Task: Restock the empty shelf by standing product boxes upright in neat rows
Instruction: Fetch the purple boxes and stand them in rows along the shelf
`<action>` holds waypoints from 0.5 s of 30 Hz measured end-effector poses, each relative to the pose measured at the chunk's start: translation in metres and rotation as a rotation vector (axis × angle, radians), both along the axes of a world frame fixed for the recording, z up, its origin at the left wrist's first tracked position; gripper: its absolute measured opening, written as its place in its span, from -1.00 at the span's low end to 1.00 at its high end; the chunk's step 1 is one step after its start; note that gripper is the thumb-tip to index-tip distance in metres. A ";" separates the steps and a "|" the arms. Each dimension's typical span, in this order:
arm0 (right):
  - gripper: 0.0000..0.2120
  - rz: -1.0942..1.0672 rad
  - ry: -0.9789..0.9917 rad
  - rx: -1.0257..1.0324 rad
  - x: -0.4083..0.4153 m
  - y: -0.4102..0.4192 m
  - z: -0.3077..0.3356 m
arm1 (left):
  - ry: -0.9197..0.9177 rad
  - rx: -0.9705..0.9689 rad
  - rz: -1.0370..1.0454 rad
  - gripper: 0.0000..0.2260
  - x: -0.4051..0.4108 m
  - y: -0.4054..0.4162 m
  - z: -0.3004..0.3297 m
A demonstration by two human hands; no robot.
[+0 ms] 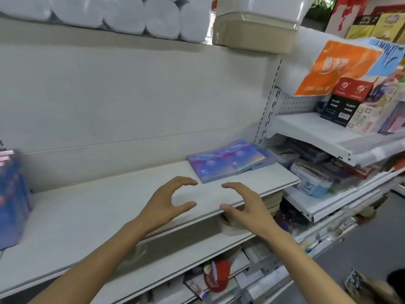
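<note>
Now both hands, left (pixel 166 200) and right (pixel 245 207), hover empty, grip open, just before the flat boxes (pixel 228 161) on the shelf (pixel 98 207); next I lift one upright.

- The shelf (pixel 109 207) is plain pale grey-white, like the back panel (pixel 131 95) behind it.
- The product boxes (pixel 225 161) lying on it are purple shading into blue, with a pink-orange gradient streak and pale lettering.
- The box at the left edge (pixel 11 200) is blue with red marks.
- The rolls (pixel 109 12) above are white.
- The bin (pixel 252 29) is beige under a translucent white tub.
- The pack (pixel 337 66) at right is orange with white characters.
</note>
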State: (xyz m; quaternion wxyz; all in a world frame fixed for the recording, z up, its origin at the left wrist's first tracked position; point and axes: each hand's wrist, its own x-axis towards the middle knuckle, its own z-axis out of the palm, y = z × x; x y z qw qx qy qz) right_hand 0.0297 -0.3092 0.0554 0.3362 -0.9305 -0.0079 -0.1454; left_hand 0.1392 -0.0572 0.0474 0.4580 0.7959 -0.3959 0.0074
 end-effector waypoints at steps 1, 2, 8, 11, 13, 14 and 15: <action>-0.51 -0.006 0.003 -0.010 0.008 -0.011 -0.003 | -0.006 0.012 0.000 -0.65 0.009 -0.011 -0.001; -0.48 -0.015 0.005 -0.027 0.018 -0.021 -0.005 | -0.009 0.025 0.003 -0.64 0.019 -0.022 -0.003; -0.45 -0.077 0.057 -0.191 0.081 -0.072 -0.029 | 0.023 0.067 -0.035 -0.56 0.088 -0.081 -0.017; -0.45 -0.092 0.063 -0.298 0.109 -0.101 -0.037 | 0.074 0.120 -0.044 -0.49 0.119 -0.104 -0.032; -0.42 -0.121 0.054 -0.364 0.127 -0.121 -0.039 | 0.047 0.229 -0.028 -0.43 0.132 -0.114 -0.046; -0.40 -0.137 0.058 -0.395 0.135 -0.130 -0.039 | 0.002 0.295 -0.016 -0.37 0.135 -0.117 -0.052; -0.37 -0.148 0.068 -0.427 0.142 -0.137 -0.041 | -0.048 0.334 -0.001 -0.30 0.136 -0.119 -0.058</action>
